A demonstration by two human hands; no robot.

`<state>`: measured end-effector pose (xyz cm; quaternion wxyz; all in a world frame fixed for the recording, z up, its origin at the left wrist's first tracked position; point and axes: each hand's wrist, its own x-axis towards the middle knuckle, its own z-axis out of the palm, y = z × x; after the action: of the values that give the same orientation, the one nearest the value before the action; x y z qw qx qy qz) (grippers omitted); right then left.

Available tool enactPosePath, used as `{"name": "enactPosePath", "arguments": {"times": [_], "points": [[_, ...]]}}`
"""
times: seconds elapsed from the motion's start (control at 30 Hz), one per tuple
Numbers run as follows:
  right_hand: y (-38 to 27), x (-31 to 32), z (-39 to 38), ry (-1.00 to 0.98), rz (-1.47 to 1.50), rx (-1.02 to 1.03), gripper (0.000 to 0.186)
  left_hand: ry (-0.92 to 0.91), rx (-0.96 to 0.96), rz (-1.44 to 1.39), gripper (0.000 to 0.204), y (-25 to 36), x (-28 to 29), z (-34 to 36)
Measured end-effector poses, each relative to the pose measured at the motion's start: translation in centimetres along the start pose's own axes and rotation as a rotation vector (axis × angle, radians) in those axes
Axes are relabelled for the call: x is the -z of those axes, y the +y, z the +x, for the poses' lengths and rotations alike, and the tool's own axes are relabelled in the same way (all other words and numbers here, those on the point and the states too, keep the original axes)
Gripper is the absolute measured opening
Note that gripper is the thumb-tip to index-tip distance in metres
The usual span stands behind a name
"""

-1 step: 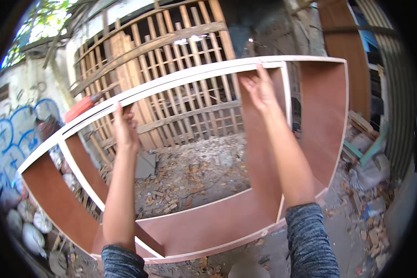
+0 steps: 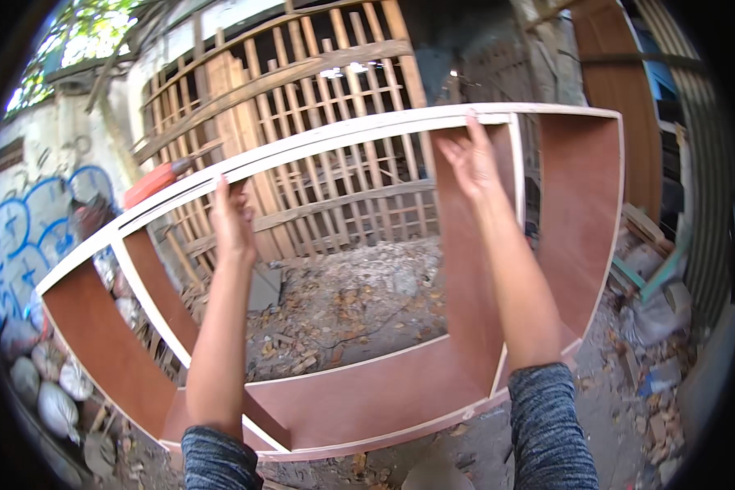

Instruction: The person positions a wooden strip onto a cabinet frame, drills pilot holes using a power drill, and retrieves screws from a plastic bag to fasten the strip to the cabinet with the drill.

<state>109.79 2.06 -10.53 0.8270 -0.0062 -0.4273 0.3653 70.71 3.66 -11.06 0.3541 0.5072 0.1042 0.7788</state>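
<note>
A large reddish-brown cabinet frame (image 2: pixel 384 408) with pale edges and several compartments stands in front of me. Along its upper side runs a long pale wooden strip (image 2: pixel 318 140), with a thin dark gap showing at the left part. My left hand (image 2: pixel 233 220) is closed at this strip, its upper digit against the front and the other fingers curled behind. Farther right, my right hand (image 2: pixel 472 167) touches the strip's underside with one raised digit; its other fingers are apart and hold nothing visible. An orange-red power tool (image 2: pixel 151 184) rests on the upper left of the frame.
Behind the frame stands a wooden slat lattice (image 2: pixel 335 122). Rubble and dry leaves (image 2: pixel 343 306) cover the ground. Filled sacks (image 2: pixel 55 408) lie at the left by a painted wall (image 2: pixel 45 212). Wood scraps (image 2: pixel 645 224) and a corrugated sheet (image 2: pixel 694 163) are at the right.
The whole scene sits slightly farther right and lower in the picture. Both hands keep their places at the strip.
</note>
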Motion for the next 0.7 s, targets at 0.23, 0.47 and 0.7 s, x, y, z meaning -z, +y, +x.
{"name": "enactPosePath", "arguments": {"times": [0.23,0.47,0.7], "points": [[0.9,-0.3,0.2,0.022,-0.034,0.021,0.064,0.029,0.001,0.06,0.05,0.7,0.9,0.5],[1.1,0.0,0.5,0.003,-0.058,0.009,0.097,0.027,0.032,0.062,0.039,1.9,0.3,-0.2],[0.8,1.8,1.5,-0.007,-0.05,0.007,0.094,-0.02,0.058,0.084,0.041,1.4,1.5,0.5]]}}
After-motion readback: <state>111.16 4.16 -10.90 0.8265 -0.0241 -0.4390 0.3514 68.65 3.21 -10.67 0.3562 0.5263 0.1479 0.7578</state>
